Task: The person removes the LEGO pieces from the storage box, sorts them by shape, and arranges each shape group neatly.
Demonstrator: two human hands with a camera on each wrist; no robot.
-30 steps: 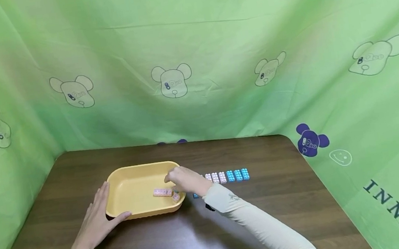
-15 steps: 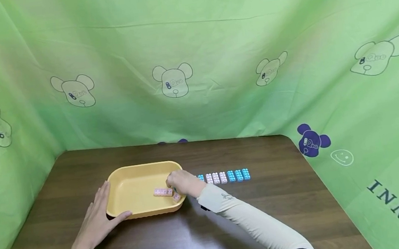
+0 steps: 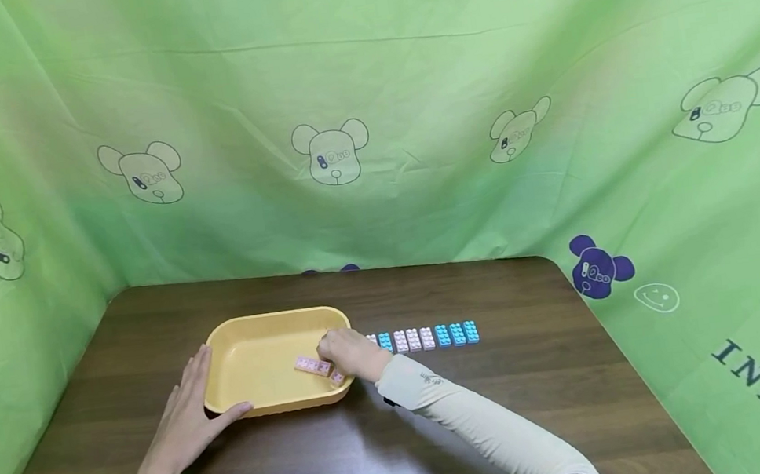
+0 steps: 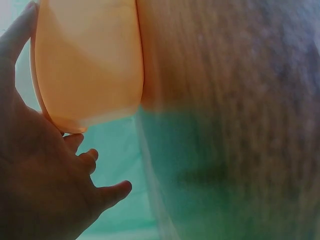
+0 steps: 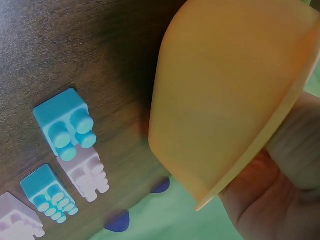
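Observation:
A yellow tray (image 3: pixel 240 377) stands on the table. My left hand (image 3: pixel 179 431) rests against its left end, fingers along the rim and thumb at the front edge; the left wrist view also shows this hand (image 4: pixel 45 170) beside the tray wall. Over the tray's right end, my right hand (image 3: pixel 347 352) reaches down inside with bent fingers. Its fingertips are hidden, so whether they pinch anything does not show. Close to them lie a long pink toy brick (image 3: pixel 312 366) and a smaller pink brick (image 3: pixel 336 378). In the right wrist view, the tray wall (image 5: pixel 220 95) partly covers this hand (image 5: pixel 280 195).
A row of pink and blue toy bricks (image 3: pixel 428 338) runs right from behind my right hand. A nearer blue brick (image 5: pixel 67 120) lies on the table outside the tray. The dark wooden table (image 3: pixel 295 469) is enclosed by a green curtain (image 3: pixel 378 221).
My right hand has moved slightly down into the tray's right end, and its fingers now cover a bluish spot seen there earlier. The long pink brick has turned slightly. The left hand stays put.

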